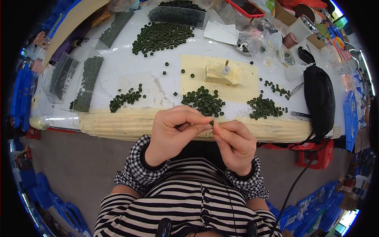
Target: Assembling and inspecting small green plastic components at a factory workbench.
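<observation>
Both hands meet just above the table's padded front edge. Between their fingertips is one small dark green ring-like piece (pixel 211 123). My left hand (pixel 173 132) pinches it with thumb and forefinger. From the other side, the fingertips of my right hand (pixel 235 142) close on the same piece. Just beyond them lies a pile of like green pieces (pixel 203 101). A second heap (pixel 265 107) is to the right, and a smaller group (pixel 125 98) sits to the left. Past the middle pile stands a taped block (pixel 223 73) with a short upright pin.
A large green heap (pixel 162 37) lies at the back, near clear trays (pixel 177 17) of such pieces. More clear trays (pixel 89 81) stand at left. A black pouch (pixel 319 100) with a cable is at right, near tweezers (pixel 297 88). Plastic bags (pixel 272 43) clutter the back right.
</observation>
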Available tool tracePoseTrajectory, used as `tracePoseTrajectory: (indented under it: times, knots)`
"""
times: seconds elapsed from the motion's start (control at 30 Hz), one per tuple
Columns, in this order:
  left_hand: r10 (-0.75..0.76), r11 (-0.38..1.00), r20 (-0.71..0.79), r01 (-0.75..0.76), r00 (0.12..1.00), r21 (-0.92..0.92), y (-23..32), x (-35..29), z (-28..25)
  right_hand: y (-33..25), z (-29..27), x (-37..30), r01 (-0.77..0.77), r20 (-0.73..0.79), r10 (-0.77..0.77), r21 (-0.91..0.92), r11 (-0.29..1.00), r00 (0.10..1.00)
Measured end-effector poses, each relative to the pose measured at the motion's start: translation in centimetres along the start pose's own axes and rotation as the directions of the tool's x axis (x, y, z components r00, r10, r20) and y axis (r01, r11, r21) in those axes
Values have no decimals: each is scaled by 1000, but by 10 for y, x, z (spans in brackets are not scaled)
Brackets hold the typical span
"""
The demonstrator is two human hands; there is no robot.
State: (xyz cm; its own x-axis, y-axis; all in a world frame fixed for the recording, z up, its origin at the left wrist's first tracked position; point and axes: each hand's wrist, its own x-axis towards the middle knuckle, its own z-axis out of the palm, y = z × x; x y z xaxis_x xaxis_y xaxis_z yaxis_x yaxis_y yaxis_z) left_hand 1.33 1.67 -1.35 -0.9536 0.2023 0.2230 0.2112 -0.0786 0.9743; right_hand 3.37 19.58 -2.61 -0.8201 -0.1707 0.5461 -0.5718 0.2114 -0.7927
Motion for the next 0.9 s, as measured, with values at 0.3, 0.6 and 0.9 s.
tracePoseTrajectory:
  times: [0.3, 0.6, 0.9]
  knots:
    - [-18, 968, -4, 18, 1000, 252, 7, 7, -7, 4, -14, 11, -40, -90, 11, -320, 946, 996]
    - [108, 786, -81, -35, 991, 617, -7, 12, -7, 27, -41, 25, -112, -149, -10, -787, 606, 989]
    - [-467, 455, -2, 239, 884, -858, 17, 11, -13, 18, -29, 24, -132, -217, 7, -567, 813, 976]
